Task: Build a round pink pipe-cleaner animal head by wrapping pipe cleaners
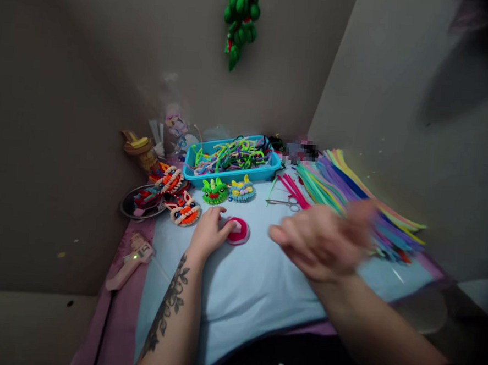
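My left hand [210, 230] rests on the light blue cloth [241, 292], fingertips touching a round pink and white pipe-cleaner disc [238, 230]. Its fingers are curved with nothing gripped. My right hand [321, 239] hovers over the cloth to the right of the disc, smeared by motion, near a fan of long coloured pipe cleaners [351, 194]. Its fingers are too blurred to read. Small scissors [284, 203] lie just beyond it.
A blue tray [195, 175] of tangled pipe cleaners stands at the back. Green [215, 192], blue [242, 190] and orange [184, 208] craft faces lie before it. A dark dish [131, 208] with more crafts and a pink glue gun [130, 260] sit left. Green ornament [240, 22] hangs on the wall.
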`<control>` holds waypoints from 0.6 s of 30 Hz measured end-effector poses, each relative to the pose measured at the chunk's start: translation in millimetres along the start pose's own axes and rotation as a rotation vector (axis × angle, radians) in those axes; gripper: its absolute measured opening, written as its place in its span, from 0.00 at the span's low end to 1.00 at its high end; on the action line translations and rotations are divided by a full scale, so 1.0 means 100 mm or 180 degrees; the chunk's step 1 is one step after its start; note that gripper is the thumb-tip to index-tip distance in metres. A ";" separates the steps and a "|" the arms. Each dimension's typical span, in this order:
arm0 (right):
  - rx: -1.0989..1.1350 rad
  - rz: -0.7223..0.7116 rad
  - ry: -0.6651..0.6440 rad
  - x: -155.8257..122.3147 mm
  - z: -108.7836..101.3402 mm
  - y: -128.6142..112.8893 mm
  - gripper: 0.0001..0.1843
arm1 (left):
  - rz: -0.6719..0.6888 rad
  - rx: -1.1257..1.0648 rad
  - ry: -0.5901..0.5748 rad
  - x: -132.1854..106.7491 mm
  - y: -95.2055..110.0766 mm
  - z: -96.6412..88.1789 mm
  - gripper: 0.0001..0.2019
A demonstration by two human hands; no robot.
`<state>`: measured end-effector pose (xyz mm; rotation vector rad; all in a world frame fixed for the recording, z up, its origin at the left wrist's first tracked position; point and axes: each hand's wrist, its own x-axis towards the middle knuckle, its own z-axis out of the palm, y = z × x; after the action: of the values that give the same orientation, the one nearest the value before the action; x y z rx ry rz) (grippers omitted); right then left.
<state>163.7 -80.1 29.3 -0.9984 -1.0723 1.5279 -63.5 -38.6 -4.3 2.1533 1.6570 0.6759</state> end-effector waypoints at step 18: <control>-0.2379 -0.1325 -0.0733 0.85 -0.04 0.48 0.11 | 0.0300 -0.0088 -0.0347 0.03 -0.28 -0.08 0.35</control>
<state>140.3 -1.9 -24.8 -0.9988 -1.9579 0.9120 -89.7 -28.7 -12.2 2.2184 1.4904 0.5924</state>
